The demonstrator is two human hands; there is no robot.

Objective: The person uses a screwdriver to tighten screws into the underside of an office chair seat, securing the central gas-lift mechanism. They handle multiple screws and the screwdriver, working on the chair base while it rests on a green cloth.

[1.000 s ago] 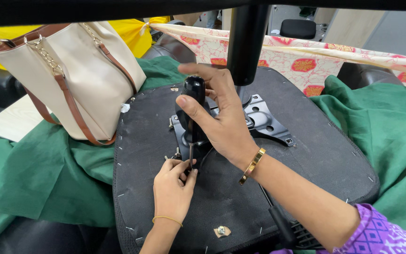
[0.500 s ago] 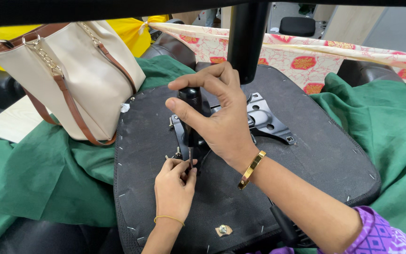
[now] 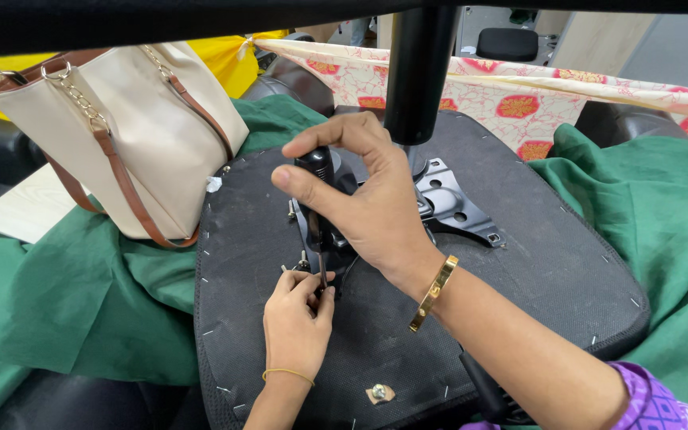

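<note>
Upturned black seat base [image 3: 519, 310] lies flat on green cloth [image 3: 81, 318], so underside faces up for work. Cream handbag [image 3: 121, 127] crowds base's left edge; right side roomier. Metal bracket [image 3: 455, 203] at base centre. Right hand [image 3: 368, 199] grip closed round screwdriver [image 3: 318, 207], held upright. Left hand [image 3: 296, 318] pinches, steadying tip. Loose bolt [image 3: 378, 392] near front edge.

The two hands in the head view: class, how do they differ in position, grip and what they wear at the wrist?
The right hand is higher, wrapped around the black screwdriver handle; the left hand is lower, its fingertips pinched at the tool's tip. The right wrist wears a broad gold bangle; the left wrist wears a thin gold band. Both work over the upturned black chair seat.
</note>
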